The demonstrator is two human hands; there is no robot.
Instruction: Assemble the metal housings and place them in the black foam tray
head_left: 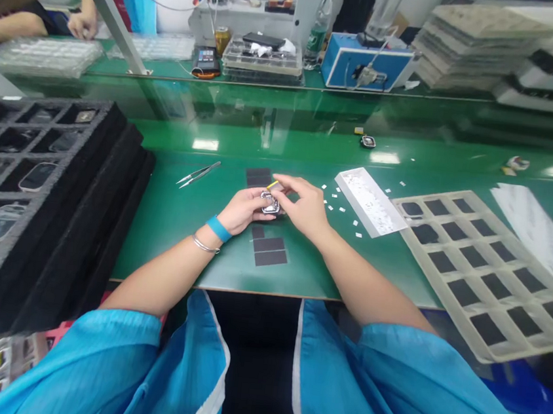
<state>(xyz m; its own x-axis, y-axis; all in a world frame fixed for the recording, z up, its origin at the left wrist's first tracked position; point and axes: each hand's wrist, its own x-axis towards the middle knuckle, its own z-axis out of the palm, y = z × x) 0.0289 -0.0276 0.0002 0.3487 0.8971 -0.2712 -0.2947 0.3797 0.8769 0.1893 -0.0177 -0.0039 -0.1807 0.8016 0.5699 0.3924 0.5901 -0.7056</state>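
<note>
Clock directions run from the hands. The green counter [167, 212] carries black foam trays [66, 237] at nine, a pale tray [528, 353] between three and four, and a white box [388, 231] at three. The left hand [242, 210] has its grip closed around a small case [271, 204]; the right hand [303, 206] has a narrow pinch at the case's yellow-edged piece [273, 185]. Tweezers [199, 174] lie just past nine.
</note>
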